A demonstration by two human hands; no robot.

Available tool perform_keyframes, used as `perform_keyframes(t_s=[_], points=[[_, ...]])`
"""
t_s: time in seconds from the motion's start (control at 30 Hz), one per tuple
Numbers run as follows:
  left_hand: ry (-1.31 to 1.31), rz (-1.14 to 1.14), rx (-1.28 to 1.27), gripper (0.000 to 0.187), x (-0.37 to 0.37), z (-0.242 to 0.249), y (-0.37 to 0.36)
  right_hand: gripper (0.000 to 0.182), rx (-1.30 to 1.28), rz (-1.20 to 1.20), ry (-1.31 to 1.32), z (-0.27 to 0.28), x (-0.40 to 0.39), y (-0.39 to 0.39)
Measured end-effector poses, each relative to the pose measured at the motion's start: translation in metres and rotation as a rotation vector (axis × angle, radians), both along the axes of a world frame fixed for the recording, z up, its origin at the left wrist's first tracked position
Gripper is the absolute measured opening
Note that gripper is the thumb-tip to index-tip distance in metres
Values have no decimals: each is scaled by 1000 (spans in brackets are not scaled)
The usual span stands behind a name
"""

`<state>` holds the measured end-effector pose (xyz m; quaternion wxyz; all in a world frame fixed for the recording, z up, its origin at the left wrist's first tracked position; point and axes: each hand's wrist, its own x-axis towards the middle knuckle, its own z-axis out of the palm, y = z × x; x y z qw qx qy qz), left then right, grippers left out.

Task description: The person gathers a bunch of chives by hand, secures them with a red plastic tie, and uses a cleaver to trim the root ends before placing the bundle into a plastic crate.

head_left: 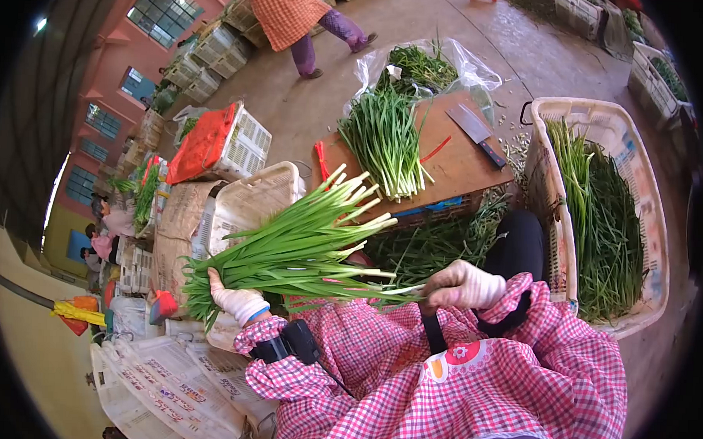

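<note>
My left hand, with white wrapping round it, is closed around the leafy end of a bunch of garlic chives. The pale stalk ends fan out toward the upper right. My right hand, also wrapped in white, is pinched on the tip of a thin stalk that reaches out from the lower side of the bunch. Ahead, a second bunch of chives lies on a brown board. A knife with a dark handle and a red tie rest on that board.
On my right stands a white crate filled with greens. Loose leaves lie below the board, and a plastic bag of greens sits behind it. To the left are a pale basket and a crate with red cloth. A person stands farther back.
</note>
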<state>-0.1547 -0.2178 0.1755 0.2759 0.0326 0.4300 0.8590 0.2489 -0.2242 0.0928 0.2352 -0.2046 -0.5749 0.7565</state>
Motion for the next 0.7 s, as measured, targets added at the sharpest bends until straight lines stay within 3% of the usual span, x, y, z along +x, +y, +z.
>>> perform_keyframes(t_s=[0.17, 0.2, 0.23, 0.3, 0.37, 0.43, 0.5, 0.63, 0.7], points=[[10, 11, -14, 52, -13, 12, -5, 24, 72, 18, -299, -2, 63, 6], [5, -20, 15, 51, -13, 14, -6, 23, 222, 20, -493, 11, 66, 7], [11, -19, 11, 51, -16, 14, -6, 27, 544, 40, -603, -7, 73, 11], [112, 62, 10, 51, -16, 16, -4, 34, 814, 208, -1141, -8, 71, 16], [89, 69, -9, 48, -5, 31, -5, 40, 812, 173, -1199, -3, 59, 17], [65, 74, -32, 46, 0, 38, -5, 43, 793, -7, -985, 5, 40, 18], [105, 4, 12, 46, -4, 40, -7, 45, 841, -211, -578, -23, 12, 24], [156, -5, -3, 47, 3, 40, -10, 44, 686, -285, -135, -61, -60, 34], [54, -111, 89, 47, 21, 49, -11, 38, 81, -143, 88, -59, -89, 26]])
